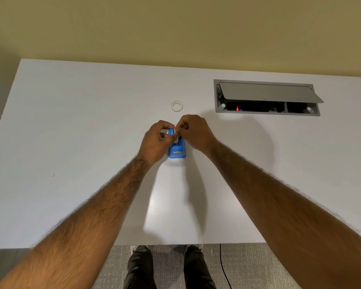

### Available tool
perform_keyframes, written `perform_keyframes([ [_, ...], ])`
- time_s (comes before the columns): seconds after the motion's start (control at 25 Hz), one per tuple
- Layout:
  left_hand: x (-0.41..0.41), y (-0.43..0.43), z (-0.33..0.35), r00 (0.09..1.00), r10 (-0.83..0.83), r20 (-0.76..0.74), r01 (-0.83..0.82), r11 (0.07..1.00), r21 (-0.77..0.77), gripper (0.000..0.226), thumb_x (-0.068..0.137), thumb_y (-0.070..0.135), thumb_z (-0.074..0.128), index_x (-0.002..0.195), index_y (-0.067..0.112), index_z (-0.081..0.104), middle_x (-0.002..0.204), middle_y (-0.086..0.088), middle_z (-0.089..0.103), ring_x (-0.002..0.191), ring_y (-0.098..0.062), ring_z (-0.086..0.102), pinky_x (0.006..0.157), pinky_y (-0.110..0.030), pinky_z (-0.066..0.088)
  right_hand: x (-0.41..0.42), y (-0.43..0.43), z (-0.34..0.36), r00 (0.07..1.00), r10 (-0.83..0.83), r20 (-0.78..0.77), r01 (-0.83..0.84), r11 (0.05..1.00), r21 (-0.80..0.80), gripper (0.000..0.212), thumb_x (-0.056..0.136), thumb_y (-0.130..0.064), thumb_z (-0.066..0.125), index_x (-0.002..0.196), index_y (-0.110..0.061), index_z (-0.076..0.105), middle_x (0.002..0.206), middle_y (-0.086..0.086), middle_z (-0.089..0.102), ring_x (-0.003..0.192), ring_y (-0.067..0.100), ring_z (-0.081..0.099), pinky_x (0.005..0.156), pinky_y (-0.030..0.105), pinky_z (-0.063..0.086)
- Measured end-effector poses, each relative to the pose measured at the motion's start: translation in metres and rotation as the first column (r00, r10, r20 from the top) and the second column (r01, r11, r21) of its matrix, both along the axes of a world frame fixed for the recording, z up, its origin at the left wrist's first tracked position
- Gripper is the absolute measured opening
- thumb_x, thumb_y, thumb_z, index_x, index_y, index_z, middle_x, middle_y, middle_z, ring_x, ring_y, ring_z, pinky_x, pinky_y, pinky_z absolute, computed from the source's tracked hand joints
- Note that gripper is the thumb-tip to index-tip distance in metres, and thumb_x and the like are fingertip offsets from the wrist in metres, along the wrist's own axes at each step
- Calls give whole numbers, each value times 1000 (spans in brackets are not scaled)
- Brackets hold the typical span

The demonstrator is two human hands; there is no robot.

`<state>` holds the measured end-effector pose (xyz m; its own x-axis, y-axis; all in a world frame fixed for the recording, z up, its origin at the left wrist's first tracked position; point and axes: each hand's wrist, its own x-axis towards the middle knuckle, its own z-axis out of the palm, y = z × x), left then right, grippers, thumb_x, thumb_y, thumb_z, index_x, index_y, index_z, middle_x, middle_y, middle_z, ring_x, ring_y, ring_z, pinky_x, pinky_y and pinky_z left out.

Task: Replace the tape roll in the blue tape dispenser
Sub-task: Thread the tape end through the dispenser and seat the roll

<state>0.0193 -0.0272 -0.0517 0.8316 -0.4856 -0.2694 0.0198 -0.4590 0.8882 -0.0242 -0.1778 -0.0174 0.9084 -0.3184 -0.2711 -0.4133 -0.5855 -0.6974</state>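
The blue tape dispenser [177, 150] stands on the white table [71, 142], its cutter end toward me. My left hand [155, 141] grips the dispenser's far end from the left, where a whitish tape roll [164, 132] shows between the fingers. My right hand [193, 132] comes in from the right and pinches a white strip or tab [176, 136] at the top of the dispenser. Most of the roll is hidden by my fingers. A second, pale ring-shaped tape roll [177, 106] lies flat on the table just beyond my hands.
An open grey cable box [267, 98] with a raised lid is set into the table at the far right. The table's near edge runs above my legs, and a black cable [223, 268] trails on the carpet.
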Motion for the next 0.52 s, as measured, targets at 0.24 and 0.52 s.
perform_keyframes([
  [0.24, 4, 5, -3, 998, -24, -55, 23, 999, -22, 28, 83, 28, 78, 107, 29, 63, 114, 6, 68, 93, -15, 70, 67, -10, 48, 1, 0, 2, 1000, 20, -7, -20, 1000, -19, 8, 81, -11, 63, 84, -7, 70, 89, 8, 72, 81, 17, 63, 63, 10, 41],
  [0.52, 6, 8, -2, 994, -91, -54, 91, 996, 1, 37, 82, 22, 80, 113, 27, 60, 117, 6, 65, 95, -8, 66, 72, -14, 49, 0, 1, 0, 999, 33, -11, -33, 999, -23, 9, 84, -11, 62, 87, -6, 69, 92, 9, 71, 79, 14, 60, 63, 8, 39],
])
